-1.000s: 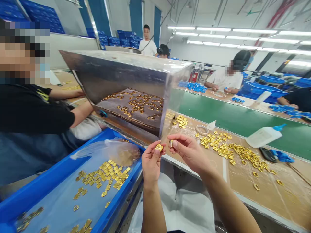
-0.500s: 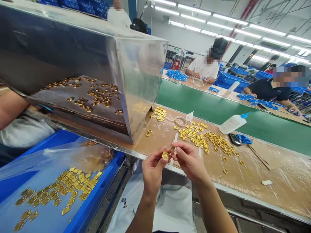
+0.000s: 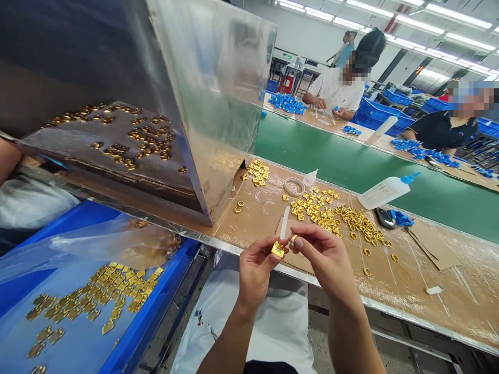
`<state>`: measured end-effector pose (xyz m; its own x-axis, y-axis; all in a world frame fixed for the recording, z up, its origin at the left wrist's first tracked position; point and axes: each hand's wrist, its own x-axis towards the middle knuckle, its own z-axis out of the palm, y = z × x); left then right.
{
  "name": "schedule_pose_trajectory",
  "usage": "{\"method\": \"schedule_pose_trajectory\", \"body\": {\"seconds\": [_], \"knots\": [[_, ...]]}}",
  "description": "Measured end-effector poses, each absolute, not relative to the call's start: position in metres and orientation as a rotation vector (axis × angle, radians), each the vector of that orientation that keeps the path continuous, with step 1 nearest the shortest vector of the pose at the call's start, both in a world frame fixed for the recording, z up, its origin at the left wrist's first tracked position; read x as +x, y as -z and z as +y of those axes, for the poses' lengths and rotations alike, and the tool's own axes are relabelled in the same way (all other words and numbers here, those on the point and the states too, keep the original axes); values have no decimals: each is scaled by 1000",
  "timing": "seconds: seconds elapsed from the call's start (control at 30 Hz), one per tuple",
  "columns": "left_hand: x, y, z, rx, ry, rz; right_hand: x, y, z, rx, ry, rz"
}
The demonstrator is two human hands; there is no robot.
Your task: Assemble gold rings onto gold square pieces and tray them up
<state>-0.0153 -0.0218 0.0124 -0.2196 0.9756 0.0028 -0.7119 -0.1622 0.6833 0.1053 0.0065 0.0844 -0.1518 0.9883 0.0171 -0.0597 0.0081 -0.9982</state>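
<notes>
My left hand (image 3: 254, 272) pinches a gold square piece (image 3: 278, 250) with a recessed face, between thumb and fingertips. Just beside it, my right hand (image 3: 326, 259) grips a small gold ring (image 3: 293, 241), partly hidden by the fingers. Both hands are above the bench's near edge, fingertips close together. Behind them lie a heap of gold square pieces (image 3: 312, 205) and a pile of gold rings (image 3: 356, 221). A white strip (image 3: 285, 222) lies on the bench just past my fingertips.
To the left stands a metal box (image 3: 218, 78) with gold pieces inside, above a blue tray (image 3: 156, 317) of gold plates. A white bottle (image 3: 384, 193), tape roll (image 3: 293, 186) and black object (image 3: 384, 218) rest along the green belt (image 3: 327, 153). Two people work opposite.
The camera view has shifted, so the box looms larger at left. Both hands appear slightly further right. The small piece in my right hand has turned and now shows a gold ring edge.
</notes>
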Motion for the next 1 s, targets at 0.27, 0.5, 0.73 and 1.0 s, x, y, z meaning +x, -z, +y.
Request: {"method": "schedule_pose_trajectory", "body": {"seconds": [0.27, 0.5, 0.73, 1.0], "knots": [[-13, -10, -21, 568, -1743, 734, 102, -94, -7, -1198, -855, -1714], [-12, -10, -23, 608, -1747, 765, 103, -89, -4, -1158, -998, -1620], [-13, -13, -23, 582, -1696, 704, 105, -90, -7, -1091, -1122, -1507], [-14, -11, -23, 568, -1679, 640, 113, -82, -8, -1056, -1297, -1428]]}}
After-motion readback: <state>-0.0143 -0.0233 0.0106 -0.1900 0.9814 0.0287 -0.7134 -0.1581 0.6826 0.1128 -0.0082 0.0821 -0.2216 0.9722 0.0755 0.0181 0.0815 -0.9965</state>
